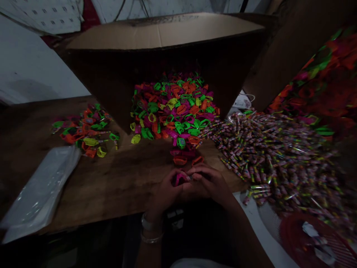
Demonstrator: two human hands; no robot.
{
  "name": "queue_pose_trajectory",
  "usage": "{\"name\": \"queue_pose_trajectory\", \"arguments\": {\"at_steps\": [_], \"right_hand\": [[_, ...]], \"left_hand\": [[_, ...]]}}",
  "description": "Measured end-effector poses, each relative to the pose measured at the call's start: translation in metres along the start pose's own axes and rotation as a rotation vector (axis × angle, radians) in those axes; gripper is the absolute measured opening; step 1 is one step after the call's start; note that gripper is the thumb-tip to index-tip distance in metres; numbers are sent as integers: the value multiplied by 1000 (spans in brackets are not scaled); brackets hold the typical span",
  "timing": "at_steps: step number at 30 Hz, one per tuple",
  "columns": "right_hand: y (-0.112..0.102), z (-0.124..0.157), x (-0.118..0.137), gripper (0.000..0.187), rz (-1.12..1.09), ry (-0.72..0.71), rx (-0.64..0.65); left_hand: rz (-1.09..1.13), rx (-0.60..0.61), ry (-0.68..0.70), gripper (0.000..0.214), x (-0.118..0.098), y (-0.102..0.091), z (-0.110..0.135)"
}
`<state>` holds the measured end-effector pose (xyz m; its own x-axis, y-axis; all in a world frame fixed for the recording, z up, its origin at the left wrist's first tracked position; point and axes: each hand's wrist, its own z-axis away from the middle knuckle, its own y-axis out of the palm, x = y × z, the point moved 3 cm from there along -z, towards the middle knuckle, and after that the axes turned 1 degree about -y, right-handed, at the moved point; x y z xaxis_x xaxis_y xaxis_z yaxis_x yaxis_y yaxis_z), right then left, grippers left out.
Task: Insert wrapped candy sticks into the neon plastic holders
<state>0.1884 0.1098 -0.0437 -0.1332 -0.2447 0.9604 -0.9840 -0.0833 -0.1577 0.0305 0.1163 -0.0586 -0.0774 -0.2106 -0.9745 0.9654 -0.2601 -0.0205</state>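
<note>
Close to the table's front edge, my left hand (169,188) is closed round a pink toy watch (180,179). My right hand (213,185) meets it from the right, its fingers bent and pinched at the watch's side. A small pale bit shows between those fingertips, too dim to name. Just beyond my hands lie two orange toy watches (180,160) and some pink ones. Behind them a heap of green, orange, pink and yellow toy watches (173,108) spills out of a cardboard box (167,35) lying with its opening toward me.
A smaller pile of toy watches (86,128) and clear plastic bags (41,190) lie left on the wooden table (117,182). Many small wrapped candy tubes (264,149) spread over the right side. More watches (329,85) are at far right, above a red basket (304,238).
</note>
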Motion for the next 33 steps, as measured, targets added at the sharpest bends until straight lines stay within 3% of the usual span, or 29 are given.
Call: {"name": "queue_pose_trajectory", "arguments": {"at_steps": [6,9,11,13,16,18,20,22,24,26,29,33], "right_hand": [[10,3,0,16,131,0,-125],[14,3,-2,19,72,61,-216],[8,5,-8,40,-12,119,-271],[-7,9,-18,55,-37,172,-342],[-39,20,-39,49,63,252,-472],[-58,26,-50,41,180,266,-506],[-71,29,-57,33,375,248,-485],[-75,26,-58,27,710,243,-404],[-72,20,-57,26,1032,265,-285],[-68,12,-55,26,1198,282,-192],[-64,0,-51,28,1243,298,-159],[-67,-9,-45,35,1305,378,-192]], "left_hand": [[-69,-96,26,24,7,8,0],[151,-198,5,27,13,5,-4],[423,-297,22,35,13,-13,-9],[668,-366,77,59,9,-42,-15],[929,-434,84,94,4,-82,-21],[944,-490,2,90,7,-92,-20],[678,-503,-73,72,12,-83,-18],[262,-445,-89,51,16,-61,-16],[-120,-349,-42,32,19,-33,-15],[-353,-300,37,17,20,-11,-15],[-394,-347,110,13,20,-1,-19],[29,-419,1,14,22,-9,-20]]}}
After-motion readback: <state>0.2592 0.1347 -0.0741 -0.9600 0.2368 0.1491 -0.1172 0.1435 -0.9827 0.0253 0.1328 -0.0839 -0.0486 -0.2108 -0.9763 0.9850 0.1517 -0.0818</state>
